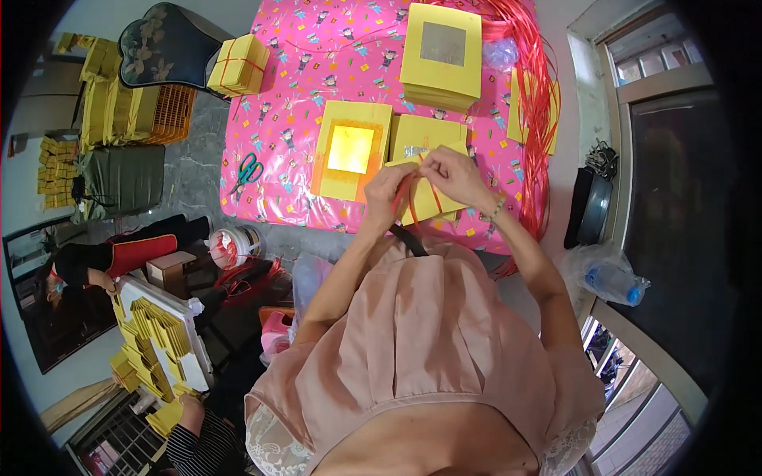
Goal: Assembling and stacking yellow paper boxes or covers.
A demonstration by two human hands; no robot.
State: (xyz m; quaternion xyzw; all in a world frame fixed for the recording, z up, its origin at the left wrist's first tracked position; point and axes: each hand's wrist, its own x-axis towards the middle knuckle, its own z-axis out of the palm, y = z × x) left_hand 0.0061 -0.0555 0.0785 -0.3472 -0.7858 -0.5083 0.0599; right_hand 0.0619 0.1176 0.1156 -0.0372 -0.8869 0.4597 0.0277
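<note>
Both hands, left hand (389, 189) and right hand (451, 176), pinch a red string (413, 208) around a yellow paper stack (429, 190) just right of the gold-faced stack (350, 151); tying seems underway, needing a snug knot.

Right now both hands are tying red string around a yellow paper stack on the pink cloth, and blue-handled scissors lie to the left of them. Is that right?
Not quite: the scissors have green handles, not blue, as the head view shows. The rest holds: the left hand and right hand work red string around the yellow paper stack on the pink cloth.
</note>
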